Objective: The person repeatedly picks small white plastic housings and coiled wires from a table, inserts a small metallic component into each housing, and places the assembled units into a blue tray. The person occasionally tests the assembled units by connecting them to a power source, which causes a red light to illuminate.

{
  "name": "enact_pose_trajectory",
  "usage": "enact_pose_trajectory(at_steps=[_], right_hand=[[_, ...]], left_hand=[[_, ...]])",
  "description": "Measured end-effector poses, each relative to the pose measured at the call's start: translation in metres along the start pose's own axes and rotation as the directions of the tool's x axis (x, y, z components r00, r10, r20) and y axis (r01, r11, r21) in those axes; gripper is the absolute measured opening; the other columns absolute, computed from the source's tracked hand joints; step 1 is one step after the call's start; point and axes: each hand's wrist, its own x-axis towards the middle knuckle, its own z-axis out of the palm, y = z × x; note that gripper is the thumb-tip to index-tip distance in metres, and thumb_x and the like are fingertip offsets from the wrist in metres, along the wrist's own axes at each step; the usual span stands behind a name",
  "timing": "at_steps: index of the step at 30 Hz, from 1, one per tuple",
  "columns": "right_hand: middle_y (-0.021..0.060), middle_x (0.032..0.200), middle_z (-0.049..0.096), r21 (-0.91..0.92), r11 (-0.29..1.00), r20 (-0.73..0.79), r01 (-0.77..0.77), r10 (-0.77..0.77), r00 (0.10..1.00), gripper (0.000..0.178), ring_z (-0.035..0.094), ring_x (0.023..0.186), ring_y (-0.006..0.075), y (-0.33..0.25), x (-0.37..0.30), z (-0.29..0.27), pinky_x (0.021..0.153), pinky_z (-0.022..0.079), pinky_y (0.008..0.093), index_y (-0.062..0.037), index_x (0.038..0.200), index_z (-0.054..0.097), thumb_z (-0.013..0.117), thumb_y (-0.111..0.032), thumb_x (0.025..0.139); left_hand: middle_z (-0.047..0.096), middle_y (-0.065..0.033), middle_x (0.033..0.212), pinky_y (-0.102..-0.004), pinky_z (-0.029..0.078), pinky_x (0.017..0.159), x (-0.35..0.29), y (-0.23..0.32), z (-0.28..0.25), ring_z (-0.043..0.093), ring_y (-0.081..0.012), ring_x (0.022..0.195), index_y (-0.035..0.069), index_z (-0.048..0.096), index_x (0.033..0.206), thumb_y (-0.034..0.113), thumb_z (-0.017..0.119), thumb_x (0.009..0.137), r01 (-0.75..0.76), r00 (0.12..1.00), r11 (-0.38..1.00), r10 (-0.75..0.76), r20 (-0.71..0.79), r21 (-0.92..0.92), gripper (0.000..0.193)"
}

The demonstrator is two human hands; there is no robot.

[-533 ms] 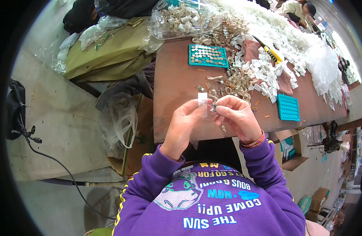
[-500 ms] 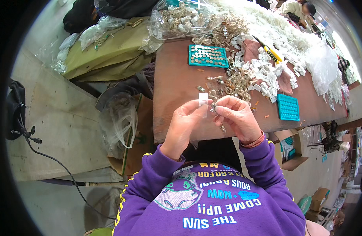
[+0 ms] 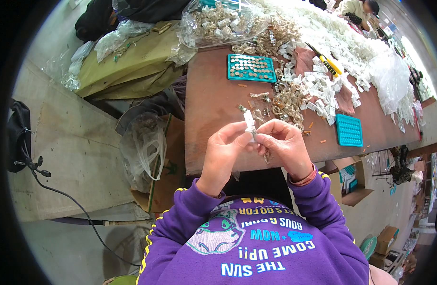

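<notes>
- Above the near edge of the table, between both hands, a small, narrow white slip leans its top leftward.
- The left hand pinches the slip; the right hand pinches a coiled bundle, one end dangling.
- Half a second ago the slip stood straight and a gap parted the hands; now their fingertips meet.
- Fingers hide the slip's lower end.
- Beyond, a coil heap is too tangled to tell apart.

Head-worn view (wide fisheye), looking steeply down, table close ahead.
</notes>
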Motion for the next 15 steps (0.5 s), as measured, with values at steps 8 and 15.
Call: enact_pose_trajectory(at_steps=[8, 15], right_hand=[[0.0066, 0.084, 0.068, 0.089, 0.995, -0.062, -0.046, 0.051, 0.997, 0.011, 0.062, 0.07, 0.0081, -0.003, -0.009, 0.008, 0.065, 0.05, 0.0213, 0.0003, 0.092, 0.063, 0.067, -0.01, 0.09], [0.0043, 0.086, 0.065, 0.248, 0.947, 0.167, -0.203, 0.165, 0.972, 0.012, 0.064, 0.079, 0.0115, 0.001, -0.01, -0.005, 0.074, 0.053, 0.0255, -0.0023, 0.093, 0.062, 0.069, -0.011, 0.087]], left_hand=[[0.066, -0.0032, 0.092, -0.0228, 0.049, 0.076, 0.0, 0.001, 0.0, 0.06, -0.008, 0.08, 0.002, 0.06, 0.103, 0.007, 0.068, 0.089, -0.062, 0.998, 0.998, 0.062, 0.02, 0.003, 0.017], [0.064, -0.0028, 0.092, -0.0236, 0.049, 0.077, -0.001, 0.013, -0.006, 0.06, -0.0087, 0.086, 0.003, 0.056, 0.095, 0.0, 0.07, 0.084, 0.0, 0.983, 0.997, -0.014, 0.182, 0.077, 0.018]])
